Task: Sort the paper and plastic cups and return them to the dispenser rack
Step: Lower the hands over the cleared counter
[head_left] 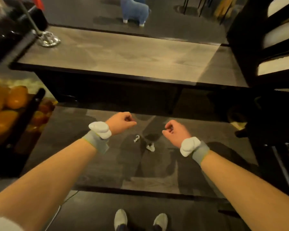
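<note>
My left hand (122, 121) and my right hand (174, 130) hang side by side over a low dark glossy counter (73, 155), both with fingers curled in and nothing in them. Each wrist wears a grey band with a white pad. No loose paper or plastic cups show anywhere in view. At the far right stands a dark rack (250, 39) with white shapes between its bars; the blur keeps me from telling whether these are cup stacks. The whole frame is motion-blurred.
A higher wooden counter top (123, 54) runs across behind the low one. Oranges in a dark basket (8, 104) sit at the left. A chrome stand base (48, 39) rests back left. A blue toy animal (134, 11) stands on the floor beyond.
</note>
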A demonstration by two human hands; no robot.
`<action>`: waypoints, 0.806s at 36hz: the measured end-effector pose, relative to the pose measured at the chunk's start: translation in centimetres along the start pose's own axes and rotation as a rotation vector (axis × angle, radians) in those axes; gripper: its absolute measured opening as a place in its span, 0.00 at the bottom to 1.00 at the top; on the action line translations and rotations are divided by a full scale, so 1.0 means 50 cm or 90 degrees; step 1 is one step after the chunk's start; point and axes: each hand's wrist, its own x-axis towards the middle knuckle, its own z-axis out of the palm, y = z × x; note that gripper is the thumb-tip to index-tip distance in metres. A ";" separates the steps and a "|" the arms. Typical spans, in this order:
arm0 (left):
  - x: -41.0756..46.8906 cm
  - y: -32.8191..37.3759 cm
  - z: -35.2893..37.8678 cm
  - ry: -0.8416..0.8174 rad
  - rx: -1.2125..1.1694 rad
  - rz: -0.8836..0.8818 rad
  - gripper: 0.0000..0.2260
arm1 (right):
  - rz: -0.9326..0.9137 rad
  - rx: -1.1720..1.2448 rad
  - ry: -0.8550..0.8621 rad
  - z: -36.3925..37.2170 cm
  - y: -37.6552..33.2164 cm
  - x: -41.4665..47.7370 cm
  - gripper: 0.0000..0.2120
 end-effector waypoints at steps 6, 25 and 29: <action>0.038 -0.092 0.105 -0.017 0.008 -0.065 0.12 | 0.082 -0.023 -0.062 0.130 0.057 0.026 0.16; 0.148 -0.223 0.277 -0.012 0.078 0.025 0.15 | 0.022 -0.131 -0.132 0.298 0.120 0.121 0.26; 0.155 -0.226 0.278 -0.038 0.125 0.031 0.11 | 0.021 -0.178 -0.165 0.298 0.124 0.137 0.19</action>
